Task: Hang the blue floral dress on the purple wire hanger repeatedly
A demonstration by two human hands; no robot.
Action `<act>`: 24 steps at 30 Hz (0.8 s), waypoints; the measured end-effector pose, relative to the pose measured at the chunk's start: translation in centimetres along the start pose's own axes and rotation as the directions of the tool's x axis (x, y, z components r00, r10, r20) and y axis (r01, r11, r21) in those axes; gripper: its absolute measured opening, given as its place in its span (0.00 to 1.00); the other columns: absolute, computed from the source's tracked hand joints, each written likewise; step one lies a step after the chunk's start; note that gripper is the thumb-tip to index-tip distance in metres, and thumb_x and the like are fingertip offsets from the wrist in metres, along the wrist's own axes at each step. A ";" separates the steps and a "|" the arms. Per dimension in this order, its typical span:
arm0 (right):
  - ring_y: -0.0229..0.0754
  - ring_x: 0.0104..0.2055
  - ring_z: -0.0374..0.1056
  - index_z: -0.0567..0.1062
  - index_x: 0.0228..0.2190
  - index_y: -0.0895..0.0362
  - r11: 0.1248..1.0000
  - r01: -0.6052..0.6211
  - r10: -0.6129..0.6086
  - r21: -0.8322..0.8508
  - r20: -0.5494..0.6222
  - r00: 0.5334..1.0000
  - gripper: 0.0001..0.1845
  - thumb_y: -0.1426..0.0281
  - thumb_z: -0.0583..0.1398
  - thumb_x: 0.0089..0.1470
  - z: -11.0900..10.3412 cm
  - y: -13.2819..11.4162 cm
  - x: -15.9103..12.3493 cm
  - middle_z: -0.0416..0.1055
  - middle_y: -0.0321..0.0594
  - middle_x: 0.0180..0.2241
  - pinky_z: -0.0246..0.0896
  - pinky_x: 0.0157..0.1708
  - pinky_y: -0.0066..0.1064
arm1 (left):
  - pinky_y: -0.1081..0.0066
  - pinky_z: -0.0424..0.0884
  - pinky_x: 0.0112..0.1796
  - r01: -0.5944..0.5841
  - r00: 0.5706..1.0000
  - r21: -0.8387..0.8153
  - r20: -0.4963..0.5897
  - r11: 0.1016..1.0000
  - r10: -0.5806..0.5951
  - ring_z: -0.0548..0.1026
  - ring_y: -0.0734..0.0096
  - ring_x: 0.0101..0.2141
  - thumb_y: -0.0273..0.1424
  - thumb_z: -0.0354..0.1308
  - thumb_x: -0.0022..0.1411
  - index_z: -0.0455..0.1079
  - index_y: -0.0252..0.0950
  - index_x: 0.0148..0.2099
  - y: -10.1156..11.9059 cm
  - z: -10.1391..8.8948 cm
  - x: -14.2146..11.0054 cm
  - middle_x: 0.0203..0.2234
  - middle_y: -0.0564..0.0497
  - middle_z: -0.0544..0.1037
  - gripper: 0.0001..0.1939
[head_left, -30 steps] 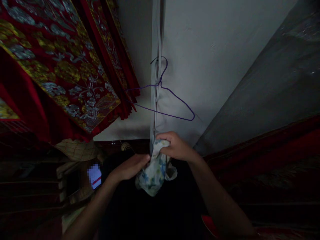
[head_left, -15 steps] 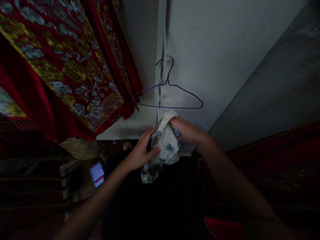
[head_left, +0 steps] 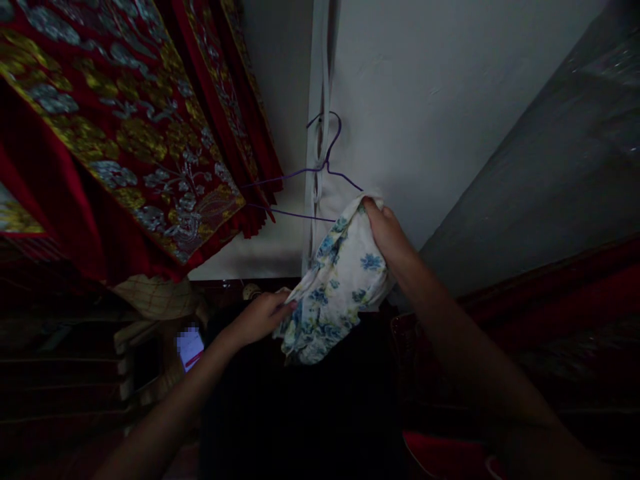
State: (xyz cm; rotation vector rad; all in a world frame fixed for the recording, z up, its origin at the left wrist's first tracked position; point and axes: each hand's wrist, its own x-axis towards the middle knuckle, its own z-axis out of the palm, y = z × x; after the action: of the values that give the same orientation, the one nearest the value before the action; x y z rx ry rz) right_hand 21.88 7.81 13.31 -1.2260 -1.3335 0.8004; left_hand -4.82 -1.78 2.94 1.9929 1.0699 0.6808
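Note:
A white cloth garment with blue flowers is stretched between both hands; its exact kind is unclear. My right hand grips its upper edge, right in front of the right end of a purple wire hanger. Lower on the left, my left hand is closed on the garment's other edge. The hanger's hook hangs on a pale strap running down the wall corner. Cloth and hand hide the hanger's right tip, and I cannot tell whether they touch it.
Red embroidered drapery hangs at upper left, overlapping the hanger's left end. A lit phone lies on a wooden chair at lower left. Grey plastic-like sheeting covers the right side. A white wall stands behind the hanger.
The bunched garment has been spread out between my hands. My right hand has moved up and right to the hanger's right end; my left hand has shifted back to the lower left.

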 end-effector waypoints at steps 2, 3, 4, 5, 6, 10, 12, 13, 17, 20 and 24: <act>0.48 0.38 0.71 0.76 0.32 0.54 1.000 0.011 -0.011 -0.027 0.025 1.000 0.32 0.39 0.51 0.54 1.2 1.7 1.3 0.73 0.41 0.29 0.64 0.39 0.34 | 0.70 0.70 0.39 0.020 0.990 0.041 -0.143 0.999 -0.014 0.75 0.65 0.35 0.40 0.48 0.73 0.74 0.35 0.41 0.4 -0.8 -0.3 0.31 0.50 0.78 0.17; 0.49 0.40 0.71 0.76 0.33 0.54 0.998 0.023 -0.019 -0.059 0.067 0.998 0.33 0.39 0.50 0.55 1.9 2.6 1.8 0.74 0.42 0.30 0.63 0.42 0.35 | 0.70 0.70 0.40 0.005 0.978 0.033 -0.210 0.999 0.002 0.75 0.65 0.36 0.38 0.47 0.73 0.73 0.35 0.43 0.9 -1.2 -0.3 0.33 0.50 0.78 0.16; 0.49 0.41 0.71 0.77 0.33 0.54 0.994 0.036 -0.025 -0.099 0.106 0.994 0.33 0.39 0.49 0.55 2.6 3.6 2.3 0.74 0.42 0.30 0.63 0.43 0.35 | 0.71 0.69 0.40 -0.023 0.967 0.017 -0.253 1.000 0.026 0.75 0.65 0.38 0.37 0.46 0.73 0.72 0.36 0.46 1.5 -1.6 -0.2 0.35 0.50 0.78 0.15; 0.49 0.40 0.71 0.76 0.32 0.54 0.989 0.047 -0.028 -0.140 0.132 0.991 0.33 0.39 0.49 0.55 3.1 4.5 2.7 0.74 0.42 0.29 0.62 0.43 0.35 | 0.71 0.70 0.41 -0.049 0.961 0.003 -0.272 0.999 0.048 0.75 0.65 0.39 0.36 0.46 0.72 0.71 0.36 0.48 2.2 -2.1 -0.1 0.37 0.50 0.78 0.14; 0.48 0.38 0.70 0.75 0.29 0.54 0.983 0.052 -0.027 -0.177 0.139 0.990 0.32 0.40 0.51 0.54 3.3 5.3 3.0 0.73 0.41 0.27 0.62 0.41 0.34 | 0.71 0.70 0.40 -0.056 0.962 0.004 -0.269 0.998 0.055 0.75 0.65 0.38 0.35 0.47 0.71 0.70 0.37 0.50 2.9 -2.6 0.0 0.37 0.50 0.78 0.14; 0.41 0.25 0.59 0.64 0.18 0.52 0.971 0.045 -0.040 -0.236 0.027 0.999 0.26 0.44 0.59 0.46 0.7 7.4 4.0 0.60 0.34 0.18 0.53 0.27 0.31 | 0.68 0.71 0.37 0.110 0.993 0.262 -0.079 0.959 -0.092 0.77 0.63 0.34 0.30 0.50 0.65 0.69 0.37 0.51 3.0 -5.2 0.2 0.33 0.50 0.79 0.14; 0.37 0.23 0.52 0.59 0.15 0.51 0.963 0.050 -0.058 -0.264 -0.024 0.998 0.26 0.47 0.64 0.41 -2.0 7.3 4.2 0.53 0.31 0.16 0.46 0.24 0.30 | 0.66 0.72 0.39 0.188 0.977 0.439 0.011 0.878 -0.214 0.79 0.59 0.36 0.26 0.50 0.61 0.73 0.36 0.45 1.9 -6.6 0.4 0.34 0.47 0.80 0.13; 0.36 0.22 0.50 0.58 0.15 0.52 0.958 0.059 -0.071 -0.281 -0.031 0.997 0.27 0.49 0.66 0.39 -3.4 7.0 4.3 0.52 0.30 0.16 0.43 0.23 0.29 | 0.66 0.73 0.41 0.203 0.971 0.498 0.011 0.843 -0.240 0.79 0.58 0.38 0.25 0.49 0.59 0.74 0.36 0.42 1.3 -7.3 0.6 0.35 0.46 0.81 0.13; 0.33 0.20 0.48 0.59 0.14 0.53 0.936 0.130 -0.131 -0.328 0.019 0.991 0.27 0.52 0.68 0.42 -7.1 5.5 3.6 0.52 0.29 0.16 0.39 0.21 0.29 | 0.58 0.70 0.53 0.063 0.986 0.603 -0.162 0.796 0.045 0.78 0.56 0.48 0.20 0.47 0.52 0.77 0.36 0.40 1.6 -9.1 2.4 0.43 0.42 0.81 0.20; 0.32 0.20 0.46 0.57 0.13 0.52 0.930 0.135 -0.129 -0.341 0.041 0.991 0.29 0.51 0.68 0.43 -7.3 4.7 2.4 0.50 0.28 0.15 0.40 0.20 0.29 | 0.54 0.66 0.59 -0.125 0.902 0.594 -0.265 0.795 0.341 0.74 0.55 0.55 0.19 0.46 0.50 0.77 0.36 0.39 4.6 -9.8 4.6 0.50 0.42 0.78 0.20; 0.34 0.21 0.53 0.63 0.15 0.54 0.946 0.119 -0.060 -0.301 0.197 0.979 0.28 0.48 0.65 0.47 -5.8 3.9 -0.1 0.57 0.31 0.17 0.45 0.21 0.28 | 0.58 0.69 0.56 -0.269 0.811 0.477 -0.356 0.836 0.464 0.75 0.59 0.53 0.18 0.46 0.52 0.73 0.35 0.52 8.1 -10.3 7.8 0.52 0.44 0.77 0.27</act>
State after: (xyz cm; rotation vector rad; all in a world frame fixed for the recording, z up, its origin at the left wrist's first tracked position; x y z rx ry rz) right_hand 28.28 7.51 10.56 -1.3473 -1.7061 0.6675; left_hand -4.72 5.81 16.17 2.5230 1.1635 1.2854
